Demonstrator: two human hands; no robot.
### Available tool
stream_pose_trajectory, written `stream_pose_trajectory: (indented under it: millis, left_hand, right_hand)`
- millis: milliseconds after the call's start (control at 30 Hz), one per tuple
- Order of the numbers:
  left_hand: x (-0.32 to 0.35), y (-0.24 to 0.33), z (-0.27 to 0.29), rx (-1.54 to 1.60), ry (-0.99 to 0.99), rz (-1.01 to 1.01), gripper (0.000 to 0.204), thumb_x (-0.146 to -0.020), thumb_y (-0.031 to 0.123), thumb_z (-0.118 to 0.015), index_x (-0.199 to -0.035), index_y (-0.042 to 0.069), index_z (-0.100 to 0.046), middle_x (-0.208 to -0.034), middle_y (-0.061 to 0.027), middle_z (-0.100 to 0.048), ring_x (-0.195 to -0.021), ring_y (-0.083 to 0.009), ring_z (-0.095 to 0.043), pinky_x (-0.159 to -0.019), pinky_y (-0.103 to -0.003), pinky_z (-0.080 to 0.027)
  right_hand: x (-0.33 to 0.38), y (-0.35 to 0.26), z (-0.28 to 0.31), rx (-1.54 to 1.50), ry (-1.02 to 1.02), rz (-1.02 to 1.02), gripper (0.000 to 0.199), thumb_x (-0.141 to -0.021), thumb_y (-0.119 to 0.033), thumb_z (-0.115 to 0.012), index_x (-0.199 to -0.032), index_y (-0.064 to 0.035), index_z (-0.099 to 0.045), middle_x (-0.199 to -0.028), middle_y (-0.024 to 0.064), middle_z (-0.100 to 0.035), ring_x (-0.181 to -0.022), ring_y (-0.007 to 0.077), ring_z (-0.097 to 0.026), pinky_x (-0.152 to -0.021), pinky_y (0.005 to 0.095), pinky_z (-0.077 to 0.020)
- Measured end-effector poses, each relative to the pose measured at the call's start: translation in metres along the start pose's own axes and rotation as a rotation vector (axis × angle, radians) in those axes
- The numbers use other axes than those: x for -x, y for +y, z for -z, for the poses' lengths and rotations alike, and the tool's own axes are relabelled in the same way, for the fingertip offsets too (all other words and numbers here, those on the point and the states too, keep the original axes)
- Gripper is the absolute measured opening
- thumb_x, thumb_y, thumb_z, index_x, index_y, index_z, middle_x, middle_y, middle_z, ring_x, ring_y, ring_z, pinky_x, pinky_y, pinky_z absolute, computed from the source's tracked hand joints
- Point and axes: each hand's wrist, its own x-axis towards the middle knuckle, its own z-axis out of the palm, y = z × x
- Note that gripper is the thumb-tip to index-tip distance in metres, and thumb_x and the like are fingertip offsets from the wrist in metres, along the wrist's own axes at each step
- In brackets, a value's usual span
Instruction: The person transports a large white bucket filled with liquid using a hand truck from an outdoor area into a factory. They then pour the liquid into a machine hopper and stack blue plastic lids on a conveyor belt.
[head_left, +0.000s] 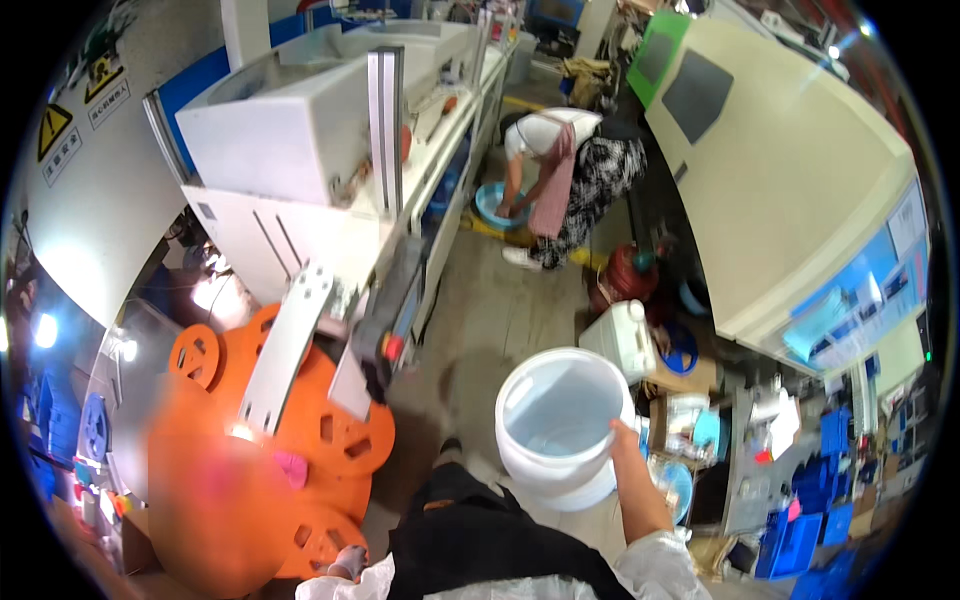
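Your right hand (622, 437) fingers grip the white bucket (560, 425) rim, mouth upward; left hand (350, 562), beside the orange reels (300, 440), unclear.

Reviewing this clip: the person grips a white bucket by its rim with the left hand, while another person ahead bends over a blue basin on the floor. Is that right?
Not quite. The head view shows the right hand gripping the rim of the white bucket, not the left; the left hand is low beside the orange reels. The other person does bend over a blue basin on the floor.
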Motion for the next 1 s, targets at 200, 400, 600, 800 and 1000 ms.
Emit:
stream_pose_trajectory:
  millis: [200, 400, 600, 800, 1000]
  left_hand:
    - [-0.146, 0.098, 0.133, 0.593, -0.163, 0.033, 0.032, -0.083, 0.018, -0.049, -0.111, 0.004, -0.054, -0.096, -0.0121, -0.061, -0.084, -0.0233, -0.059, -0.067, -0.033, -0.050]
    - [-0.272, 0.170, 0.225, 1.179, 0.041, 0.413, 0.035, -0.086, 0.023, -0.050, -0.115, 0.003, -0.052, -0.093, -0.0112, -0.059, -0.082, -0.0212, -0.059, -0.067, -0.032, -0.050]
    - [-0.320, 0.172, 0.193, 1.043, 0.114, 0.525, 0.032, -0.085, 0.026, -0.051, -0.109, 0.005, -0.056, -0.084, -0.0104, -0.060, -0.075, -0.0210, -0.059, -0.061, -0.030, -0.048]
    - [-0.313, 0.192, 0.182, 1.090, 0.068, 0.835, 0.030, -0.085, 0.026, -0.050, -0.106, 0.006, -0.057, -0.084, -0.0112, -0.061, -0.072, -0.0210, -0.060, -0.059, -0.030, -0.048]
    - [-0.349, 0.236, 0.208, 0.553, 0.100, 0.531, 0.034, -0.088, 0.027, -0.048, -0.110, 0.003, -0.054, -0.089, -0.0118, -0.061, -0.082, -0.0185, -0.061, -0.074, -0.029, -0.047]
  right_hand:
    - [-0.085, -0.062, -0.067, 0.187, 0.399, 0.028, 0.055, -0.055, -0.002, -0.071, -0.104, 0.0127, -0.051, -0.105, 0.0198, -0.056, -0.089, 0.0347, -0.057, -0.080, 0.0485, -0.0475]
    - [-0.215, -0.077, -0.088, 0.022, 0.131, -0.011, 0.058, -0.058, 0.002, -0.060, -0.114, 0.0084, -0.047, -0.107, 0.0197, -0.055, -0.099, 0.0373, -0.053, -0.086, 0.0518, -0.0441]
    - [-0.322, -0.096, -0.149, 0.131, 0.280, -0.091, 0.057, -0.064, -0.002, -0.067, -0.116, 0.0102, -0.044, -0.108, 0.0238, -0.054, -0.094, 0.0369, -0.056, -0.084, 0.0511, -0.0465]
    - [-0.383, -0.108, -0.204, 0.329, 0.385, -0.194, 0.084, -0.053, -0.004, -0.070, -0.123, 0.0059, -0.026, -0.115, 0.0244, -0.046, -0.102, 0.0367, -0.050, -0.085, 0.0511, -0.0432]
    - [-0.422, -0.094, -0.224, 0.555, 0.384, -0.208, 0.084, -0.050, -0.005, -0.069, -0.123, 0.0073, -0.027, -0.113, 0.0248, -0.047, -0.101, 0.0373, -0.050, -0.083, 0.0465, -0.0450]
